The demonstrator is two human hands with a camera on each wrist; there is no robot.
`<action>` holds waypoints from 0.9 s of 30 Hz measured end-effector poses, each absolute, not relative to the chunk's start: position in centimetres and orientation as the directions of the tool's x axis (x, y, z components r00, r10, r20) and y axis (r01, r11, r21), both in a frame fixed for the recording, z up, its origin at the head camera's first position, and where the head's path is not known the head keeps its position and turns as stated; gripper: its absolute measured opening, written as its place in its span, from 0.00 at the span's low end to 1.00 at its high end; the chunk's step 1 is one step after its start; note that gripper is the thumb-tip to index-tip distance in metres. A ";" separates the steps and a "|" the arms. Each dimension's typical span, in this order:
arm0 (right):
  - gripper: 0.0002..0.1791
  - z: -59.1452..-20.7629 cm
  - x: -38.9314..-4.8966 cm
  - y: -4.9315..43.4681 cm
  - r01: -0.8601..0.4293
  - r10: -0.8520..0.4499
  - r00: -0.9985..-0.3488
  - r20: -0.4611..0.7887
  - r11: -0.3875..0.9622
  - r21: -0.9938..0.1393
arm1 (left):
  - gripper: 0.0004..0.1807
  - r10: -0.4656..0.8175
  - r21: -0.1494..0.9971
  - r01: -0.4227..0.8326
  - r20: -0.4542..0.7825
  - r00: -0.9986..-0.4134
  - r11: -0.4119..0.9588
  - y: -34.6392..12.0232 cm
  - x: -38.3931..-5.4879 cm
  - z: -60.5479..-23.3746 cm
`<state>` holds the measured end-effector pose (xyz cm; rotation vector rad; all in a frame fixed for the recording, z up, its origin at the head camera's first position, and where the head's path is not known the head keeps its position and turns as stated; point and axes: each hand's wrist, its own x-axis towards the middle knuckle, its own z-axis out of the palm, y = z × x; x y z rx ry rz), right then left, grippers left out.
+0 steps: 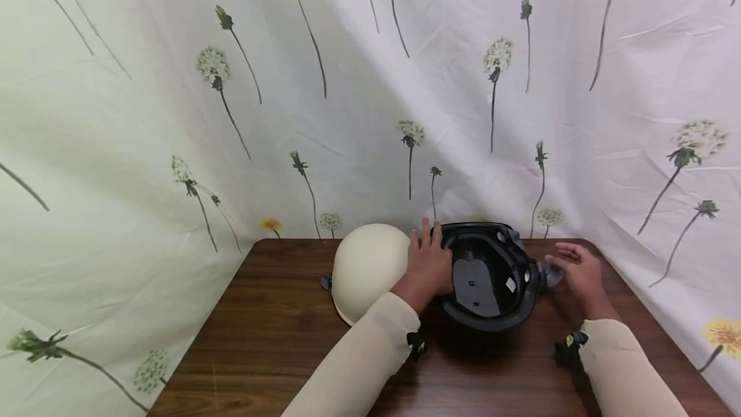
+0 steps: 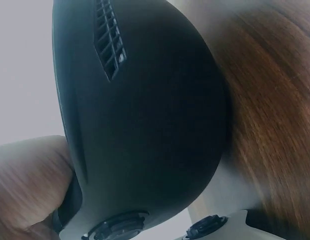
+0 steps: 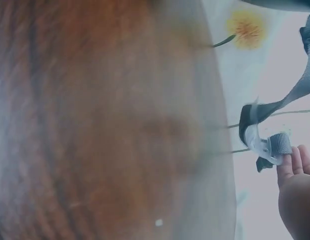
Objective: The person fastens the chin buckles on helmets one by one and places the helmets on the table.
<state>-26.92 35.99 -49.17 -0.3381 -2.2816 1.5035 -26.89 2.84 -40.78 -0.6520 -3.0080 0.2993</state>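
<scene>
A black helmet (image 1: 489, 275) lies upside down, its padded inside facing up. My left hand (image 1: 429, 262) grips its left rim, fingers reaching up over the edge. In the left wrist view, the smooth shell (image 2: 150, 110) with a vent grille (image 2: 110, 42) shows close over the table, the hand at its rim. To the right, my right hand (image 1: 581, 274) pinches the chin strap (image 1: 550, 273) beside the helmet. In the right wrist view, the grey strap (image 3: 295, 90) bends round to a clear chin cup (image 3: 265, 146) at the fingertips (image 3: 296, 160).
A cream helmet (image 1: 370, 269) sits dome up, left of the black one, with a dark piece (image 1: 326, 282) at its side. The brown wooden table (image 1: 260, 340) backs onto a white curtain (image 1: 359, 101) printed with dandelions.
</scene>
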 end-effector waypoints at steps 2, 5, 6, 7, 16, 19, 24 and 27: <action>0.23 -48.7 -26.8 35.9 -0.028 0.431 -0.882 0.189 0.353 -0.935 | 0.32 0.414 -0.194 0.406 0.002 -0.910 0.893 2.8 -26.9 -40.6; 0.18 -47.9 -26.6 35.7 -0.081 0.459 -0.865 0.200 0.266 -0.961 | 0.31 0.418 -0.201 0.411 -0.007 -0.908 0.889 2.9 -26.9 -40.5; 0.17 -47.7 -26.6 35.7 -0.114 0.466 -0.861 0.204 0.213 -0.970 | 0.30 0.421 -0.205 0.414 -0.008 -0.907 0.887 3.0 -26.9 -40.4; 0.16 -47.4 -26.6 35.5 -0.149 0.472 -0.857 0.208 0.159 -0.976 | 0.29 0.423 -0.206 0.416 -0.010 -0.906 0.886 3.0 -27.0 -40.4; 0.18 -44.3 -26.6 33.5 -0.398 0.539 -0.791 0.290 -0.092 -0.913 | 0.26 0.449 -0.143 0.445 0.001 -0.893 0.884 2.8 -27.0 -39.8; 0.20 -42.9 -26.3 33.0 -0.428 0.575 -0.762 0.298 -0.102 -0.898 | 0.21 0.479 -0.108 0.474 0.027 -0.877 0.874 2.4 -26.8 -39.3; 0.27 -40.6 -25.6 32.3 -0.387 0.601 -0.764 0.234 -0.137 -0.912 | 0.09 0.530 0.012 0.535 0.119 -0.840 0.845 1.6 -26.7 -38.4; 0.29 -39.5 -25.3 31.8 -0.396 0.603 -0.771 0.205 -0.202 -0.896 | 0.10 0.548 0.098 0.565 0.161 -0.821 0.819 1.3 -26.9 -38.2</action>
